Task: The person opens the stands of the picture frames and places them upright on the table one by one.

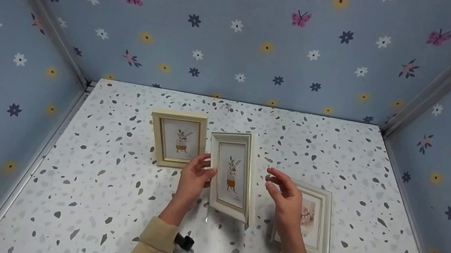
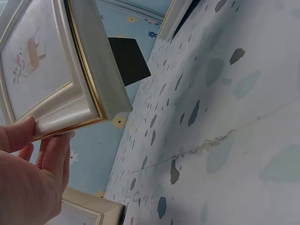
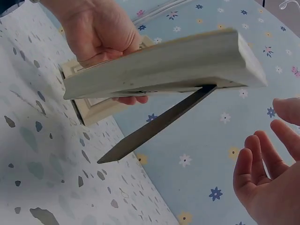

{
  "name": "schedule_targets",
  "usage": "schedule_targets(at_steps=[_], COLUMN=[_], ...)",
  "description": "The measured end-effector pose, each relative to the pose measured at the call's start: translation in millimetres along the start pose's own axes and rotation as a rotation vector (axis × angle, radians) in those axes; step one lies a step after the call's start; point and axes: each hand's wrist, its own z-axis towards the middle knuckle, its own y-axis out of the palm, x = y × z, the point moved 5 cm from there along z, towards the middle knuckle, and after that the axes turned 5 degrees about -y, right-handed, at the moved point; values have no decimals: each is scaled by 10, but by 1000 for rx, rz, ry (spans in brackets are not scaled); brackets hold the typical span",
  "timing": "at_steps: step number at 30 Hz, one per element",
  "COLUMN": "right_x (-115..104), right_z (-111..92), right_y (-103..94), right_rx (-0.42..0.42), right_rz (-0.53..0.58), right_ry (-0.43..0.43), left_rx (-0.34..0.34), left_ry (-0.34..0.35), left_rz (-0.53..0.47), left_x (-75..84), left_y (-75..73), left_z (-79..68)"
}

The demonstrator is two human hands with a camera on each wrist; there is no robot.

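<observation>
My left hand (image 1: 194, 178) grips the left side of a cream picture frame (image 1: 214, 151) with gold trim and a potted-plant print, thumb on the front and fingers behind. In the left wrist view the left hand (image 2: 33, 173) pinches that frame's edge. A dark stand leg (image 3: 157, 125) sticks out from its back in the right wrist view. My right hand (image 1: 287, 198) is apart from the held frame, fingers loosely bent with nothing between them. The right wrist view also shows this right hand (image 3: 272, 173) beside the frame, fingers spread.
A second cream frame (image 1: 156, 135) with a similar plant print stands behind and left. Under and beyond my right forearm is a third frame (image 1: 326, 225) with a pinkish picture. The speckled tabletop (image 1: 94, 179) is walled by blue flowered panels (image 1: 236, 37).
</observation>
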Motion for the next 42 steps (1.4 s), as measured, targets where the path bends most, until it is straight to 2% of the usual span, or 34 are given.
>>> schedule_targets(at_steps=[6, 10, 17, 25, 31, 35, 42], right_x=[107, 176, 277, 387, 415, 441, 481], right_z=[-11, -27, -64, -126, -193, -209, -221], right_y=[3, 25, 99, 259, 406, 472, 487], right_rx=[-11, -48, -139, -291, -387, -399, -357], right_rz=[-24, -42, -68, -34, 74, 94, 91], right_ry=[42, 55, 66, 112, 128, 137, 169], left_rx=[-35, -60, -149, -185, -182, -190, -200], left_ry=[-38, -46, -32, -45, -52, -42, -31], left_rz=[-34, -76, -166, -154, -138, -140, -151], left_x=[2, 14, 31, 27, 14, 16, 19], left_y=[11, 19, 61, 101, 116, 131, 121], left_z=[-11, -26, -34, -44, -45, -45, -57])
